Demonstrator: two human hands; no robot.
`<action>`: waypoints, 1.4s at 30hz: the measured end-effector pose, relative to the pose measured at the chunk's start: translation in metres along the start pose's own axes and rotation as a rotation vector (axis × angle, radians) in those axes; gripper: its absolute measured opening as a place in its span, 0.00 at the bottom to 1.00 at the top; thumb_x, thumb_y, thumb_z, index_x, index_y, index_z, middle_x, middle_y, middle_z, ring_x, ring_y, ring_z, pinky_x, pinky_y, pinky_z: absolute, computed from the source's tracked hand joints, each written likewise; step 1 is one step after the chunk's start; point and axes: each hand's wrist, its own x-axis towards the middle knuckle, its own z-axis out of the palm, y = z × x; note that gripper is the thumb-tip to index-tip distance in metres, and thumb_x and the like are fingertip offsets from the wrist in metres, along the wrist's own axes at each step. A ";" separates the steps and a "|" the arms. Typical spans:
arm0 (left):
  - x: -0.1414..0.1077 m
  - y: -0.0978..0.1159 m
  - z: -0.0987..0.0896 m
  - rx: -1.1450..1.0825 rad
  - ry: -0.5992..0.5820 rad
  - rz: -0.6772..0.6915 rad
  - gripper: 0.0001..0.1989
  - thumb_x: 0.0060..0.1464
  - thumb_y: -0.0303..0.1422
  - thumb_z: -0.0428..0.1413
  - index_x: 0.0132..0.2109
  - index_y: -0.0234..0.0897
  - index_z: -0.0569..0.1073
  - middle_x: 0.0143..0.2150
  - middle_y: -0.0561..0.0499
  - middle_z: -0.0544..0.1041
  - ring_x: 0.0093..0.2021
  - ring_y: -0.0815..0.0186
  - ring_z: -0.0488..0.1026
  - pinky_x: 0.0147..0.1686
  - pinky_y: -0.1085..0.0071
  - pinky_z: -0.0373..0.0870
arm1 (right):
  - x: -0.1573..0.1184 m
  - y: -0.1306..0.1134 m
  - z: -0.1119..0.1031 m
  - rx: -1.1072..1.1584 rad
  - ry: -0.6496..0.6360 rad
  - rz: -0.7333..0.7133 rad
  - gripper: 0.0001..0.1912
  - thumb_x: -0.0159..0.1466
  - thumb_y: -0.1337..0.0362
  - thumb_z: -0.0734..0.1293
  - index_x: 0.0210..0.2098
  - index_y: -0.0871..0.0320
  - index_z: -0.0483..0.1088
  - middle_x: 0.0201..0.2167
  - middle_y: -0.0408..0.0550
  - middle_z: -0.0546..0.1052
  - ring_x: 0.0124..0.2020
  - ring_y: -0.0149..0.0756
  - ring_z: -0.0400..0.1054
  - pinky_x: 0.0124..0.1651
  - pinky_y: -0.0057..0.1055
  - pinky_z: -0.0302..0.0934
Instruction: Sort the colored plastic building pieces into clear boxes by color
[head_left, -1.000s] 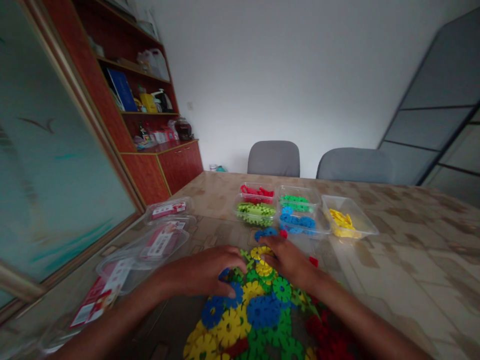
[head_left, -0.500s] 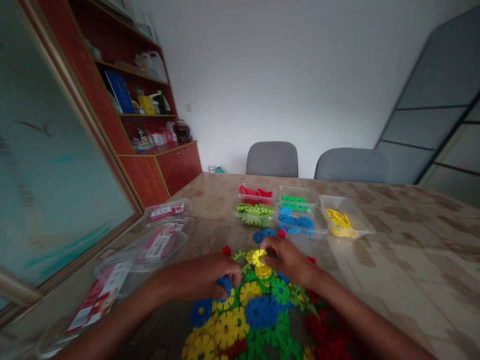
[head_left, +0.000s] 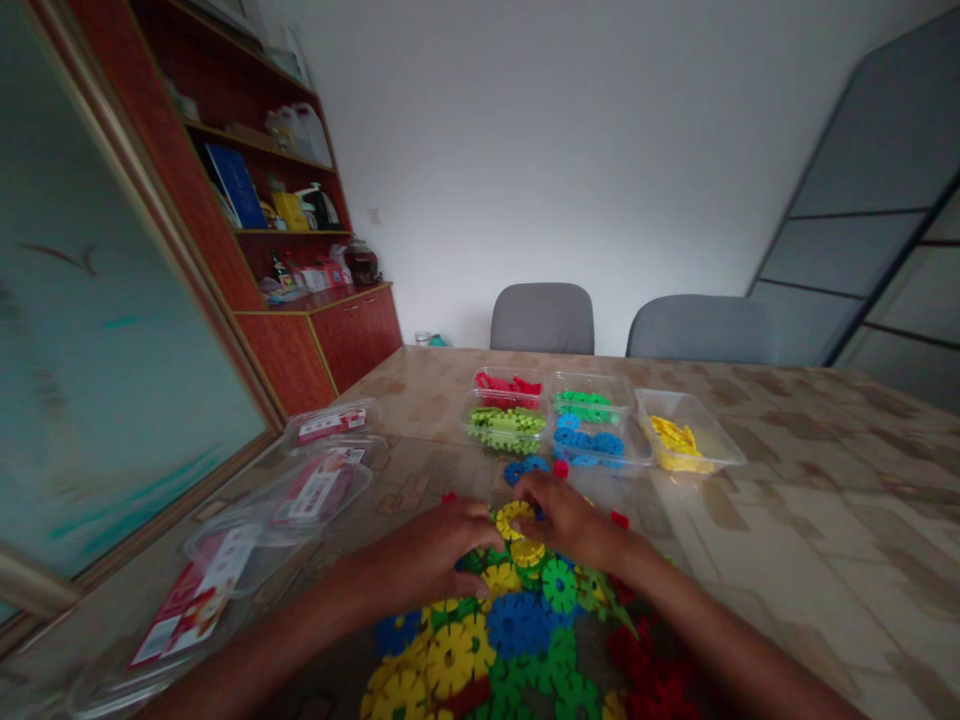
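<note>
A pile of flat notched discs in yellow, blue, green and red covers the near middle of the table. My right hand [head_left: 562,510] pinches a yellow disc [head_left: 513,520] at the far side of the pile. To the left, my left hand [head_left: 457,550] hangs over the pile with thumb and fingers apart, nothing visible between them. Below the hands lie a blue disc cluster [head_left: 517,625], a green disc [head_left: 559,584] and yellow discs [head_left: 457,655]. Red pieces [head_left: 652,670] are heaped by my right forearm.
Clear boxes hold red pieces [head_left: 508,386], light green discs [head_left: 506,428], green discs [head_left: 585,405], blue discs [head_left: 589,447] and yellow pieces [head_left: 675,445]. Clear lids [head_left: 322,485] lie on the left. Two grey chairs [head_left: 541,318] stand behind the table [head_left: 810,500].
My left hand has moved right and slightly up, closer to my right hand, and its fingers have spread. My right hand has stayed almost in place with the yellow disc.
</note>
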 end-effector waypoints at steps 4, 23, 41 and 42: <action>0.002 0.009 0.004 -0.009 -0.016 -0.051 0.20 0.49 0.30 0.67 0.48 0.39 0.72 0.48 0.49 0.70 0.49 0.58 0.68 0.45 0.70 0.61 | 0.002 0.009 -0.009 0.189 -0.017 0.022 0.07 0.59 0.66 0.66 0.33 0.58 0.61 0.25 0.40 0.65 0.27 0.31 0.60 0.29 0.25 0.52; 0.002 -0.005 0.011 -0.077 -0.009 -0.025 0.14 0.48 0.26 0.66 0.39 0.37 0.69 0.42 0.55 0.70 0.45 0.64 0.68 0.41 0.74 0.58 | -0.021 -0.012 -0.022 0.062 -0.224 0.028 0.22 0.60 0.62 0.71 0.52 0.63 0.68 0.47 0.55 0.69 0.42 0.41 0.63 0.45 0.35 0.58; 0.014 -0.008 0.015 -0.295 0.191 -0.118 0.04 0.50 0.26 0.60 0.32 0.34 0.70 0.26 0.58 0.67 0.27 0.72 0.63 0.29 0.75 0.54 | -0.014 -0.013 -0.025 0.243 -0.114 -0.005 0.05 0.58 0.69 0.68 0.36 0.59 0.69 0.28 0.40 0.68 0.29 0.31 0.59 0.31 0.26 0.51; 0.015 -0.009 0.016 -0.302 0.204 -0.118 0.05 0.49 0.25 0.60 0.32 0.34 0.70 0.26 0.58 0.67 0.27 0.72 0.63 0.29 0.75 0.54 | -0.015 -0.011 -0.025 0.251 -0.108 -0.007 0.06 0.57 0.69 0.68 0.36 0.59 0.70 0.28 0.40 0.68 0.29 0.30 0.59 0.30 0.25 0.51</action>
